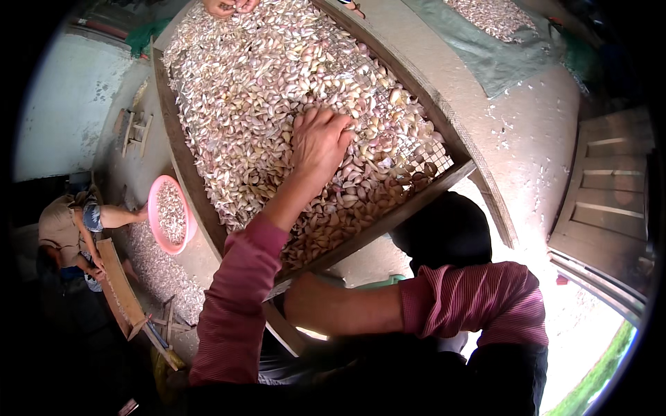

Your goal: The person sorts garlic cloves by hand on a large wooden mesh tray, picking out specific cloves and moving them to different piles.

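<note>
A wooden-framed wire-mesh tray (448,129) stands before me, spread with loose garlic cloves (250,93). My left hand (320,138) rests palm down on the cloves near the tray's middle. Its fingers bend into them, and the fingertips are partly hidden, so any clove beneath cannot be made out. My right forearm (348,309) crosses in front of the tray's near edge, and the right hand itself is hidden. Bare wire mesh (434,156) shows through at the near right corner.
Another person's hands (229,6) are at the tray's far end. To the left, a seated person (65,229) works over a wooden trough (117,291). Between us stands a pink basin (152,216) of cloves. A green tarp (489,67) bearing more cloves lies at the far right.
</note>
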